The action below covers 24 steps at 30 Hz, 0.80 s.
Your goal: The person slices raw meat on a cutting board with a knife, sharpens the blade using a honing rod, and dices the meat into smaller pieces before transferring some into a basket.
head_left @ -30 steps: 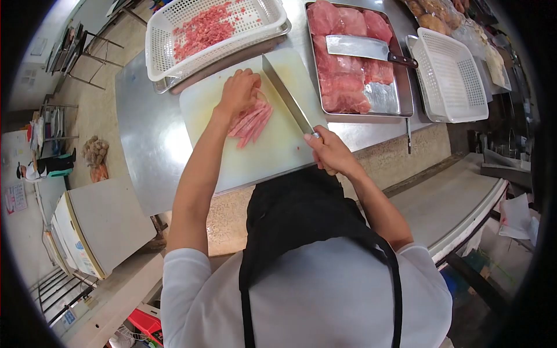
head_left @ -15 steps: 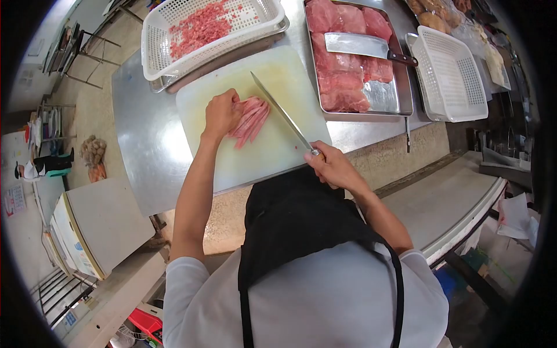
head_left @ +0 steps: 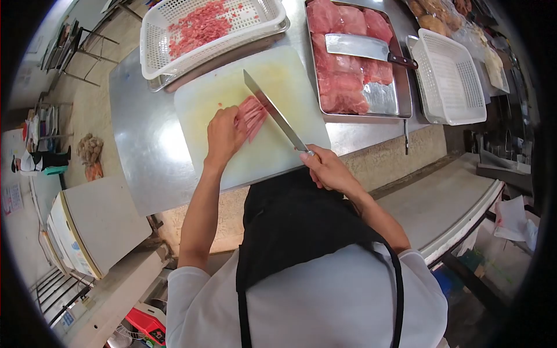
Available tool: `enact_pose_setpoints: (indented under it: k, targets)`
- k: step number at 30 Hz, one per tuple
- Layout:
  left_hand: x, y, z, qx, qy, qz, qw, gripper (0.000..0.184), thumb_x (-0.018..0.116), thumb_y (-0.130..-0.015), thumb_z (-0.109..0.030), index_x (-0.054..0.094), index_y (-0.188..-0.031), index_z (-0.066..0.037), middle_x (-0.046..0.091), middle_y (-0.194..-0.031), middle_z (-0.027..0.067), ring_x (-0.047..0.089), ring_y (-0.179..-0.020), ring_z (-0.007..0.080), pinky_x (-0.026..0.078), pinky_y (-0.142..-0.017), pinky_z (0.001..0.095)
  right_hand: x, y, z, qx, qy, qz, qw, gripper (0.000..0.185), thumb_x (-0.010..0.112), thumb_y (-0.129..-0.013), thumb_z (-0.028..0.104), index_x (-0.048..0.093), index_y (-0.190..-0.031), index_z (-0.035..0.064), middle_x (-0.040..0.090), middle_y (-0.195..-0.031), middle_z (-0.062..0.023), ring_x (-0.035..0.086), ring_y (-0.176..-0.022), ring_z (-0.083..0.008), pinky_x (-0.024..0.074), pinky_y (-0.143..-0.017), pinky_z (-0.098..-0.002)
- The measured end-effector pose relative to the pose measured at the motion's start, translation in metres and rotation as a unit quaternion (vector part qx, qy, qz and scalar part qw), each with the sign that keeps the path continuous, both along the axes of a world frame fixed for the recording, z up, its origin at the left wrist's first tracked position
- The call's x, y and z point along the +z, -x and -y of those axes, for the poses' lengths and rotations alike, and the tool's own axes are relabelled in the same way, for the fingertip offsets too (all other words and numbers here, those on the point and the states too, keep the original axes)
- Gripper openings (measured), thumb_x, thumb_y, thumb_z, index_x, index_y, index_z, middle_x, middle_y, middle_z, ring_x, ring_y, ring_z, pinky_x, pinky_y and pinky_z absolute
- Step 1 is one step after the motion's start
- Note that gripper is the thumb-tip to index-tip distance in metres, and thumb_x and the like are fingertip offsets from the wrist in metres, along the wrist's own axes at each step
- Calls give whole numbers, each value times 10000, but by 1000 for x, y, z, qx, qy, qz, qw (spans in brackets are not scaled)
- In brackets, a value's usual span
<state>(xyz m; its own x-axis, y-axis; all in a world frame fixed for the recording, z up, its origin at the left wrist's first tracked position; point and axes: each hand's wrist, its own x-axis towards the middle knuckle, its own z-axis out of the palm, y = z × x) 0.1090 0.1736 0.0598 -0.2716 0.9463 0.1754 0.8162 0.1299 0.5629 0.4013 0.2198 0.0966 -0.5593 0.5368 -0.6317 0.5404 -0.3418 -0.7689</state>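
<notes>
My right hand (head_left: 326, 168) is closed round the handle of a long knife (head_left: 277, 115), whose blade slants up and left over the cutting board (head_left: 278, 153). Strips of raw meat (head_left: 253, 116) lie bunched on the board just left of the blade. Curled fingers of my left hand (head_left: 225, 133) press on the left end of these strips, and the fingertips are partly hidden. The blade's edge is at or very near the right side of the strips; whether it touches them I cannot tell.
Behind the board stands a white basket (head_left: 155, 49) with diced meat (head_left: 200, 26). At the back right, a metal tray (head_left: 380, 98) holds large meat pieces (head_left: 339, 75) with a cleaver (head_left: 357, 45) on top. Another white basket (head_left: 452, 78) stands beside it. A person (head_left: 40, 160) sits far left.
The knife has shifted left, its blade now close against the meat strips. My left hand has turned and moved slightly, and the strips sit more tightly bunched.
</notes>
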Motion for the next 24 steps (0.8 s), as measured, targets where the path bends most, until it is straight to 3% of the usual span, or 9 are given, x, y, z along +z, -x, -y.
enact_pose_setpoints:
  k: [1,4,7,10,13,18,19,22,24]
  targets:
    - [1,1,4,0,7,-4,1000,126,663,-754,-42,629,-869,-2,623,-746,181,636,-749,355,526,-772,438,-1,1,-2,4,1,-4,1000,589,562,-1059,425,529,-1461,-5,538,-615,-30,539,-482,-115,409,-417,-289]
    - [4,5,24,52,113,39,992,148,669,-751,-46,636,-890,-8,658,-921,207,630,-895,379,502,-874,475,0,-2,-5,10,2,-15,1000,591,569,-1056,428,537,-1456,-5,534,-608,-29,539,-482,-114,420,-431,-291]
    - [-8,-2,31,24,-33,-127,991,326,709,-781,-107,656,-1086,-4,627,-1152,228,577,-1087,401,453,-957,512,11,-4,-7,-6,-13,-21,1000,593,581,-1050,428,547,-1449,-11,531,-604,-31,539,-482,-119,436,-454,-295]
    - [-30,-21,12,51,-55,-142,987,623,774,-807,-207,553,-1346,14,538,-1353,222,499,-1227,409,400,-1014,520,15,-3,-8,-19,-47,-4,999,586,594,-1045,422,567,-1427,-21,531,-605,-37,543,-483,-125,454,-479,-305]
    - [-36,-40,5,71,77,-145,984,812,798,-833,-287,423,-1480,30,521,-1397,202,494,-1256,388,387,-1044,497,13,4,-17,5,-72,19,997,580,603,-1041,417,582,-1408,-31,539,-611,-45,549,-488,-130,467,-496,-315]
    - [-48,-11,25,-43,15,-145,988,765,751,-880,-298,420,-1494,18,503,-1424,182,497,-1240,375,378,-1006,499,-12,5,1,54,-139,9,989,573,602,-1040,418,589,-1396,-31,557,-636,-53,549,-483,-130,475,-495,-316]
    - [-46,-9,27,-64,0,-148,987,744,733,-896,-290,419,-1498,16,507,-1419,179,499,-1236,372,380,-993,499,21,9,-4,34,-33,41,998,557,602,-1036,425,613,-1359,-29,599,-673,-96,597,-548,-183,503,-562,-362]
    - [-42,-21,23,6,43,-191,981,688,692,-932,-306,432,-1488,5,540,-1330,156,509,-1179,334,383,-930,487,14,5,-10,44,-13,87,995,557,597,-1030,449,636,-1312,-30,635,-712,-141,641,-655,-244,520,-671,-413]
    - [-46,-26,22,31,72,-193,978,652,663,-950,-300,439,-1485,0,545,-1307,148,512,-1164,329,386,-917,488,15,2,-9,54,-83,69,993,561,594,-1025,462,644,-1295,-27,652,-740,-167,656,-716,-287,517,-727,-435]
